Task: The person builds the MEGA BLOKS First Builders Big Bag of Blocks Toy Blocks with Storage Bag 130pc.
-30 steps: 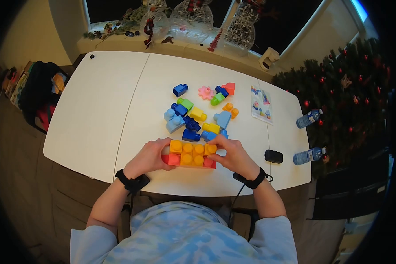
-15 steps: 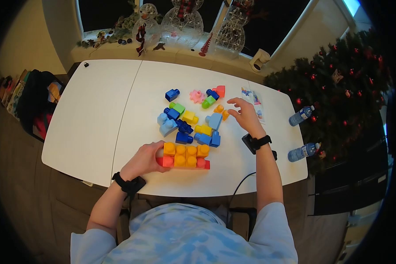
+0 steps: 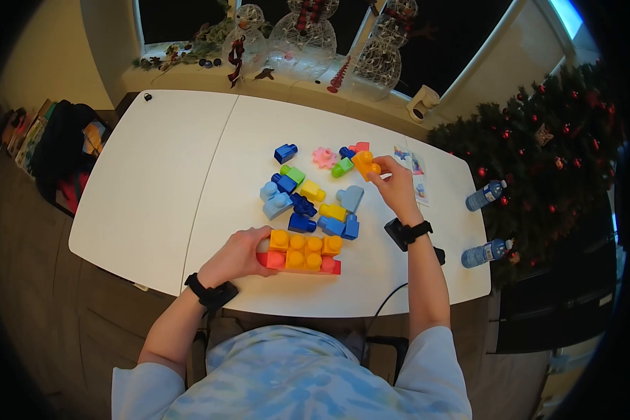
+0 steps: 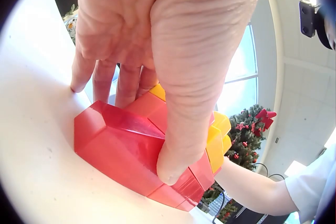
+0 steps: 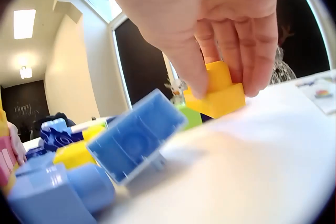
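My left hand (image 3: 239,253) grips the left end of a joined stack of toy building blocks (image 3: 304,260) near the table's front edge. Red blocks form its bottom layer, with orange-yellow ones on top. In the left wrist view the thumb presses the side of a red block (image 4: 123,140), while the other fingers reach behind the stack. Farther forward and to the right, my right hand (image 3: 397,187) pinches an orange block (image 3: 364,166) with rounded studs. In the right wrist view this orange block (image 5: 226,100) sits between thumb and fingers, close over the white tabletop.
Loose blue, yellow and green blocks (image 3: 295,175) lie beyond the stack, beside a pink gear-shaped piece (image 3: 324,158). A picture sheet (image 3: 418,175) lies right of my right hand. Two water bottles (image 3: 484,195) are by the right edge. A cable (image 3: 385,301) hangs near my right forearm.
My right hand has let go of the stack's right end, moved forward and right, and taken hold of the orange block. The left hand has kept its grip on the stack.
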Action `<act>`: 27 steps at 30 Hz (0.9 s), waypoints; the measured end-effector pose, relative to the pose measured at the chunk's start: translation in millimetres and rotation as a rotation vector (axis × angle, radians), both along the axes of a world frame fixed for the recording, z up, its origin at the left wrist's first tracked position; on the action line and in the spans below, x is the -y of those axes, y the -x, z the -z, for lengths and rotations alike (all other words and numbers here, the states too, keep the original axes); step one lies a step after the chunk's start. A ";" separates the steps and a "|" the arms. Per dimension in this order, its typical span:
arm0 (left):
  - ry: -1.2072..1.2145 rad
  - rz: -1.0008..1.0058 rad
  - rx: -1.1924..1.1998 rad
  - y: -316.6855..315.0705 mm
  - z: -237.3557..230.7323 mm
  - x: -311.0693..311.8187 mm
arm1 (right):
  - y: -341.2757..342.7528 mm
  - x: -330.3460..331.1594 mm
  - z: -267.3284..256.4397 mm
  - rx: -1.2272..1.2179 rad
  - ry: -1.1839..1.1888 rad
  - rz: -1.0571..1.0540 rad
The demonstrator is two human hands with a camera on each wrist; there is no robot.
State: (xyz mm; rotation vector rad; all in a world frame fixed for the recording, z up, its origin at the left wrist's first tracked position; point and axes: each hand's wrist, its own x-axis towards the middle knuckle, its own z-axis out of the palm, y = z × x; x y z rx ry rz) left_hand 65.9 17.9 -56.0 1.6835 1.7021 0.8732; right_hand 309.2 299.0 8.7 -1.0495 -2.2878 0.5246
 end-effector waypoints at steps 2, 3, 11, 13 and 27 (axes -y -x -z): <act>-0.007 0.006 -0.010 0.4 0.3 -0.6 | 10.2 47.0 -33.4 -0.076 0.059 -0.184; -0.001 0.008 -0.009 0.3 0.9 -0.7 | 12.5 69.1 -45.3 -0.153 0.115 -0.365; -0.050 0.009 0.005 -0.3 2.5 -0.5 | 14.7 131.4 -43.3 0.164 -0.006 -0.648; -0.037 0.009 0.014 -0.7 0.9 -0.8 | 15.3 131.5 -40.2 0.180 -0.025 -0.648; 0.013 -0.002 -0.029 -0.6 -3.0 -0.4 | 25.0 133.2 -27.5 0.267 -0.039 -0.661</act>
